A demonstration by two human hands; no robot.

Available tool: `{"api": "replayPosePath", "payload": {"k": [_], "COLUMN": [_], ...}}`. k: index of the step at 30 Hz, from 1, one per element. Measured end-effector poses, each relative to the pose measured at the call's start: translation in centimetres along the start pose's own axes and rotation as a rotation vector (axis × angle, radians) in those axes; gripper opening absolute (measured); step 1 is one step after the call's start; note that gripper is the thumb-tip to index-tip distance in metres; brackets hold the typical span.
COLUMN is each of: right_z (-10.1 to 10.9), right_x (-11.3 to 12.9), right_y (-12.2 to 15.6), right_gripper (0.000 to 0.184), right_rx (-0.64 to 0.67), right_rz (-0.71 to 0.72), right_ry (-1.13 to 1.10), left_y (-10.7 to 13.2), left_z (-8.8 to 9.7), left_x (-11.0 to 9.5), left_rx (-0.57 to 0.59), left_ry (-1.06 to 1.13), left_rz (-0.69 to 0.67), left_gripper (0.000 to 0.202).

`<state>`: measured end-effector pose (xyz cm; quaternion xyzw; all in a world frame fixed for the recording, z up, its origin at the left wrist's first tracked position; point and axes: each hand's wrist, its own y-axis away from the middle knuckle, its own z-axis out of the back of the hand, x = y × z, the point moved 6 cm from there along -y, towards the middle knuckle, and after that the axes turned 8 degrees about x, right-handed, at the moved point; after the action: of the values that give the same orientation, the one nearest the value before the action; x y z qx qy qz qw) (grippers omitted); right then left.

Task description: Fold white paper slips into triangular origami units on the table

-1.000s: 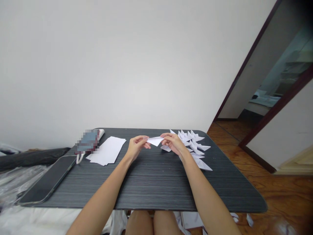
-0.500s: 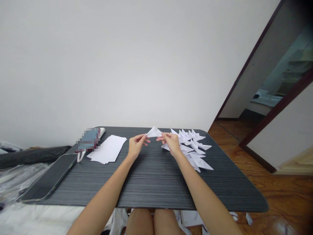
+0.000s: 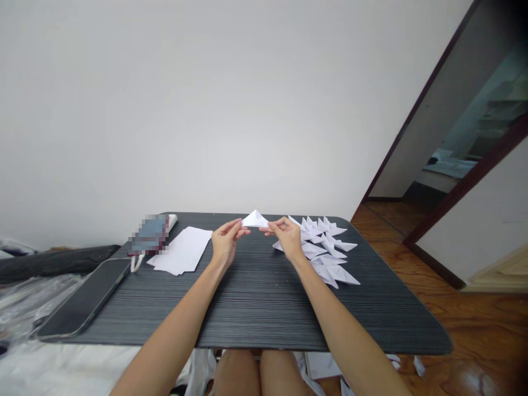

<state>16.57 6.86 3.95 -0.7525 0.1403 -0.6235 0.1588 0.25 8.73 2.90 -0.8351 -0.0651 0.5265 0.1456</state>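
A small folded white paper triangle [image 3: 254, 219] is held up above the dark table [image 3: 256, 308], its point upward. My left hand [image 3: 225, 241] pinches its left corner and my right hand [image 3: 285, 236] pinches its right corner, fingers closed on the paper. Right of my right hand, a pile of several folded white paper pieces [image 3: 328, 247] lies on the table.
A stack of flat white sheets [image 3: 181, 251] lies to the left, beside a blurred-out object [image 3: 150, 234] with a white cord. A dark phone [image 3: 82, 301] rests at the table's left edge. White paper scraps [image 3: 396, 363] lie on the wooden floor under the table's near edge; a doorway stands at the right.
Both hands have lifted the paper piece and turned it from lying flat to standing with its point up. The hands sit slightly higher and farther from me.
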Motion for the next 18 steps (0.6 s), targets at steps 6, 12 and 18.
{"api": "replayPosePath", "payload": {"k": [6, 12, 18], "right_z": [0.0, 0.7, 1.8], "right_x": [0.3, 0.4, -1.0], "right_y": [0.0, -0.2, -0.7], "right_gripper": [0.027, 0.023, 0.024], "right_rx": [0.037, 0.062, 0.115], "right_rz": [-0.022, -0.055, -0.141], "right_ry": [0.034, 0.151, 0.210], "left_y": [0.0, -0.1, -0.1], "left_z": [0.1, 0.1, -0.4], "left_x": [-0.1, 0.0, 0.8], "left_rx": [0.015, 0.101, 0.273], "left_ry": [0.008, -0.165, -0.244], "left_rz": [0.013, 0.049, 0.191], "left_gripper": [0.025, 0.034, 0.049]}}
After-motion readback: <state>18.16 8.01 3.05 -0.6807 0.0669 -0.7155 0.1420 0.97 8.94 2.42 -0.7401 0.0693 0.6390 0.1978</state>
